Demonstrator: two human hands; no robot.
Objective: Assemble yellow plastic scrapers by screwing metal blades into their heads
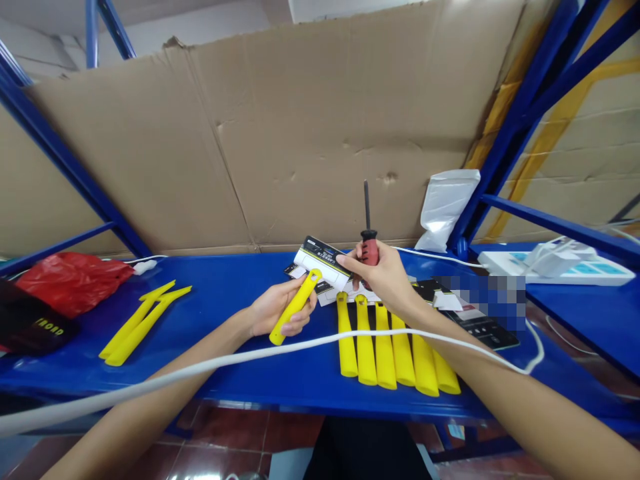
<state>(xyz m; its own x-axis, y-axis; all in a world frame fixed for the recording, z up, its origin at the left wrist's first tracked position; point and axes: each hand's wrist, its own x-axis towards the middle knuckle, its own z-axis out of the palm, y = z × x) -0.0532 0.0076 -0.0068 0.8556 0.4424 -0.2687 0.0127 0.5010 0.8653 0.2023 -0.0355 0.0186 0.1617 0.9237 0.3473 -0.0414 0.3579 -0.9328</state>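
My left hand [280,308] is wrapped round a yellow tapered handle [296,307] with a hole near its upper end. A printed black-and-white card [325,259] sits at that end; whether it is fastened there I cannot tell. My right hand [383,270] grips a screwdriver [369,250] by its red handle, blade pointing up. The thumb and finger of the same hand touch the card's right edge. Below it, several yellow handles [385,353] lie side by side on the blue table [240,267], their narrow ends by more printed cards [330,293].
Two yellow pieces with angled ends [143,320] lie at left, near a red plastic bag [75,283] and a black item [30,323]. A white cable [215,367] crosses in front of my arms. A power strip [555,267] and white packet [447,207] stand at right; cardboard [310,133] walls the back.
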